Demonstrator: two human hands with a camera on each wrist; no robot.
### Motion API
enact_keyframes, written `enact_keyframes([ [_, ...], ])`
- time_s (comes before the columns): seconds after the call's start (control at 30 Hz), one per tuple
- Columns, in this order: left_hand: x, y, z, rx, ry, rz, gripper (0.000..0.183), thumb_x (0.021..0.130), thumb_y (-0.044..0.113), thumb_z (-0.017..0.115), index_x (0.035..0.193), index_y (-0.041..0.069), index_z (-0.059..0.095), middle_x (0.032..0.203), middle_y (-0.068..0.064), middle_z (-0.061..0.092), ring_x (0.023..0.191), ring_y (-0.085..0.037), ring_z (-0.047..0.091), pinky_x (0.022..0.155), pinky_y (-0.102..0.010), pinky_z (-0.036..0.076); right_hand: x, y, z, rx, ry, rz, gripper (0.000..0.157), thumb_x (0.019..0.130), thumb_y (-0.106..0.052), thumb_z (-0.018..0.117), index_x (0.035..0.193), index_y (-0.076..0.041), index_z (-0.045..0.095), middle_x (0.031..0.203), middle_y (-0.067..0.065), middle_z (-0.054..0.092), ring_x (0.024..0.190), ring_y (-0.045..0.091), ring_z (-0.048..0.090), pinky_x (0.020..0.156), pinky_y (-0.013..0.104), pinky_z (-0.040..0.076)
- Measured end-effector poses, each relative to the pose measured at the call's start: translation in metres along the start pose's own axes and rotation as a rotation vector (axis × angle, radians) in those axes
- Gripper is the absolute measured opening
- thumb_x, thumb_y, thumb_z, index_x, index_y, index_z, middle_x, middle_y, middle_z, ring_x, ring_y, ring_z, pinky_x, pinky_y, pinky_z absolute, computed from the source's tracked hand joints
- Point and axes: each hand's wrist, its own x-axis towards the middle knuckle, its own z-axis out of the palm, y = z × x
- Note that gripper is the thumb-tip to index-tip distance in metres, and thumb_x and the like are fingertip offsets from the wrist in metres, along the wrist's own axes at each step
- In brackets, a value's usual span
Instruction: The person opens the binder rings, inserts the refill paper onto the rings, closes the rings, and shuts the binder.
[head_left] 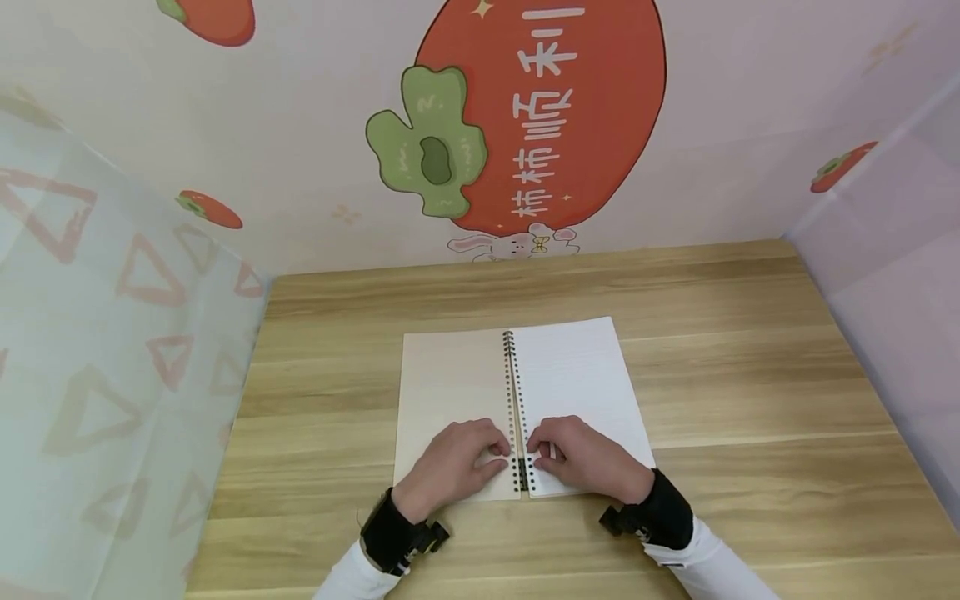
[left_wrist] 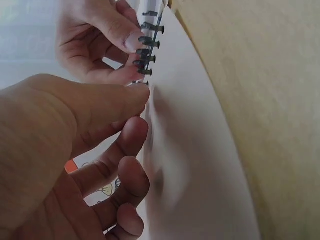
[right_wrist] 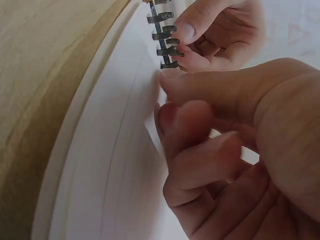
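Observation:
A ring-bound notebook [head_left: 450, 375] lies spread flat on the wooden table, a plain beige sheet on the left and white lined pages [head_left: 570, 375] on the right. Dark rings [head_left: 509, 343] show at the top of its spine and a dark strip [head_left: 523, 475] at the bottom; a narrow gap runs between the two halves. With thumb and curled fingers, my left hand [head_left: 457, 462] pinches the notebook at the spine's left side. Opposite it, my right hand [head_left: 585, 457] pinches the right side. Close up, both thumbs meet the black rings [left_wrist: 146, 52]; what lies under the fingertips is partly hidden.
The wooden table [head_left: 322, 400] reaches back to a wall printed with a large orange persimmon [head_left: 600, 108]. Patterned side walls [head_left: 135, 333] stand left and right. A black band with a small camera [head_left: 431, 537] sits on each wrist.

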Motion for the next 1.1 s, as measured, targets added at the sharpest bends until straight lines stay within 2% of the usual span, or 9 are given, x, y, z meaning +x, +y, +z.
enact_keyframes([
  [0.13,-0.001,0.003,0.002,0.006,0.003,-0.008,0.010,0.092,0.028,0.075,0.100,0.022,0.076,0.099,0.014,0.070,0.093,-0.003,0.066,0.090,-0.036,0.053,0.000,-0.003,0.002,-0.016,0.013,-0.012,0.011,0.093,-0.009,0.072,0.101,-0.015,0.075,0.084,-0.012,0.061,0.075,0.004,0.054,0.071,0.023,0.048],
  [0.37,0.001,0.004,0.005,0.023,0.021,0.026,0.007,0.091,0.026,0.077,0.097,0.022,0.075,0.095,0.014,0.068,0.089,-0.002,0.064,0.086,-0.034,0.053,0.001,-0.003,0.005,-0.020,0.037,-0.031,0.012,0.092,-0.006,0.070,0.098,-0.015,0.075,0.084,-0.010,0.063,0.074,0.003,0.053,0.069,0.022,0.048],
  [0.77,0.004,0.005,0.008,0.050,0.031,0.031,0.005,0.092,0.028,0.075,0.096,0.025,0.076,0.095,0.016,0.068,0.089,-0.001,0.064,0.083,-0.033,0.052,0.003,0.000,0.011,-0.015,0.057,-0.058,0.015,0.095,-0.005,0.067,0.092,-0.018,0.074,0.082,-0.012,0.061,0.073,0.004,0.054,0.067,0.021,0.047],
  [1.1,0.005,0.004,0.009,0.053,0.032,0.038,0.005,0.092,0.028,0.075,0.096,0.025,0.076,0.095,0.017,0.068,0.087,-0.001,0.063,0.082,-0.033,0.052,0.004,0.000,0.010,-0.027,0.062,-0.047,0.013,0.095,-0.007,0.068,0.092,-0.019,0.074,0.082,-0.012,0.060,0.072,0.002,0.053,0.067,0.021,0.048],
])
